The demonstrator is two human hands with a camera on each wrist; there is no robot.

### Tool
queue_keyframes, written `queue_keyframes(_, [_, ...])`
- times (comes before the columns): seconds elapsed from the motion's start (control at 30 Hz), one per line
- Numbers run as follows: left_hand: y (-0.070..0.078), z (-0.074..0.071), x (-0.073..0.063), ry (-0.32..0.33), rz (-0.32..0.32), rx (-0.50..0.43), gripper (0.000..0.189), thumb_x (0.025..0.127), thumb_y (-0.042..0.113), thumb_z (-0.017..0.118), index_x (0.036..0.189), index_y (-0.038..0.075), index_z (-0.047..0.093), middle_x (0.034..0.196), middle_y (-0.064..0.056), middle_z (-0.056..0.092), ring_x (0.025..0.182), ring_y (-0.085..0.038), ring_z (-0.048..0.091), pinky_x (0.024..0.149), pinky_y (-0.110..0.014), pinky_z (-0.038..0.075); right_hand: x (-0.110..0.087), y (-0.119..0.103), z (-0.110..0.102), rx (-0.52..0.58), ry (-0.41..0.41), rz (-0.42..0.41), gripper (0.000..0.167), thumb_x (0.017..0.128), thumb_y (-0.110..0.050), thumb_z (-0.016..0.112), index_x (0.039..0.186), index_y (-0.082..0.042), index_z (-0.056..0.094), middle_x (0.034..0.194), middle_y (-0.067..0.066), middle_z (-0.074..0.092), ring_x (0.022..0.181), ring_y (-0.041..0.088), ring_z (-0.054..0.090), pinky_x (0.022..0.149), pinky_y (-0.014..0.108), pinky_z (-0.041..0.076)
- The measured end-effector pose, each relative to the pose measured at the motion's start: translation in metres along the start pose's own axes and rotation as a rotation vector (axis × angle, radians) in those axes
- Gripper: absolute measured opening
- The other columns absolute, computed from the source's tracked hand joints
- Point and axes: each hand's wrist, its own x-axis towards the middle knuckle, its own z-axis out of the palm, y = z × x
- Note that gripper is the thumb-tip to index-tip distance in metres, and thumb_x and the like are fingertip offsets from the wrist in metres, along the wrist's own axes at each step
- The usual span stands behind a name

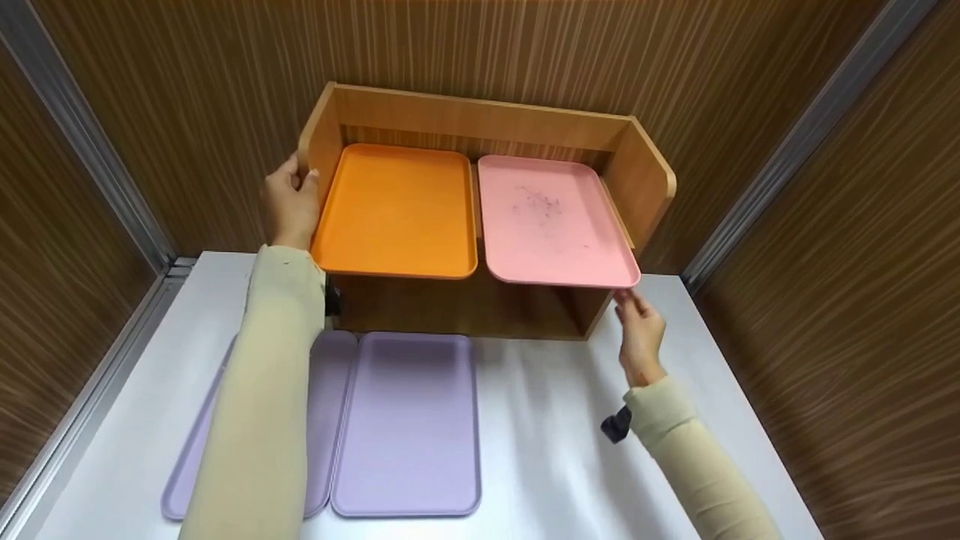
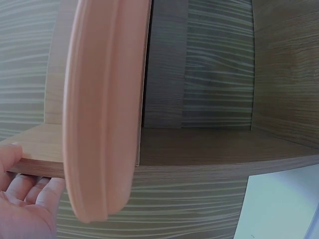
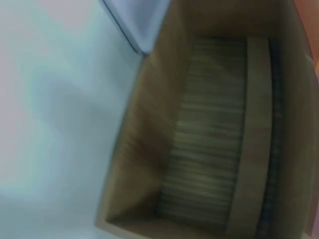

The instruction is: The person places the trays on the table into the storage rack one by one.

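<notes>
A wooden desktop shelf (image 1: 480,105) stands at the back of the table. My left hand (image 1: 291,202) grips the edge of its left side panel; the left wrist view shows the thumb over the board and fingers under it. On the shelf's top lie an orange tray (image 1: 397,214) and, to its right, a pink tray (image 1: 559,225) with dark marks. My right hand (image 1: 641,334) is at the shelf's lower right, its extended fingertips by the front corner of the pink tray. Whether they touch the tray or the side panel cannot be told. The right wrist view is blurred and shows no hand.
Two purple trays (image 1: 405,427) lie side by side on the white table (image 1: 540,450) before the shelf, the left one partly behind my left sleeve. Under the top is a hollow compartment (image 3: 209,134). Wood-patterned walls (image 1: 847,247) enclose the table at the back and both sides.
</notes>
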Motion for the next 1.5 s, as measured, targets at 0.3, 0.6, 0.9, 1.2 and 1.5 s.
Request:
queue_keyframes(0.3, [0.001,0.0,-0.002,-0.01,0.009,0.027,0.041,0.098,0.014,0.05,0.139,0.01,0.047,0.136,-0.009,0.052,0.122,-0.018,0.05,0.101,-0.025,0.04,-0.04,0.032,0.01,-0.255,-0.059,-0.041,0.034,0.094,-0.011,0.057,0.123,0.006,0.058,0.126,0.022,0.057,0.116,0.025,0.054,0.095,0.025,0.044])
queue_keyframes(0.6, [0.0,0.0,-0.002,-0.009,-0.007,0.02,0.041,0.098,0.014,0.05,0.139,0.009,0.047,0.137,-0.01,0.052,0.122,-0.018,0.05,0.101,-0.025,0.04,-0.084,0.073,0.023,-0.304,-0.175,-0.028,0.033,0.092,-0.012,0.06,0.12,0.006,0.061,0.121,0.018,0.062,0.11,0.013,0.057,0.092,0.02,0.044])
queue_keyframes(0.9, [0.001,0.0,-0.001,-0.014,-0.021,0.039,0.042,0.099,0.017,0.049,0.14,0.01,0.046,0.137,-0.009,0.052,0.121,-0.018,0.051,0.101,-0.026,0.041,-0.141,0.09,0.036,-0.32,-0.385,0.063,0.033,0.091,-0.005,0.059,0.118,0.014,0.057,0.115,0.026,0.062,0.096,0.015,0.06,0.083,0.02,0.048])
queue_keyframes(1.2, [-0.001,-0.001,-0.001,-0.009,-0.007,0.044,0.042,0.098,0.015,0.05,0.139,0.009,0.047,0.135,-0.011,0.053,0.12,-0.018,0.051,0.101,-0.026,0.04,-0.18,0.123,0.034,-0.361,-0.481,0.166,0.038,0.091,-0.01,0.06,0.121,0.011,0.054,0.115,0.027,0.06,0.097,0.02,0.06,0.084,0.022,0.048])
queue_keyframes(1.5, [0.0,0.0,-0.001,0.003,0.0,0.01,0.041,0.097,0.012,0.051,0.138,0.006,0.048,0.135,-0.013,0.053,0.12,-0.02,0.051,0.101,-0.027,0.041,-0.21,0.144,0.033,-0.219,-0.455,0.242,0.044,0.091,-0.006,0.061,0.128,0.014,0.046,0.12,0.028,0.054,0.113,0.036,0.055,0.09,0.024,0.048])
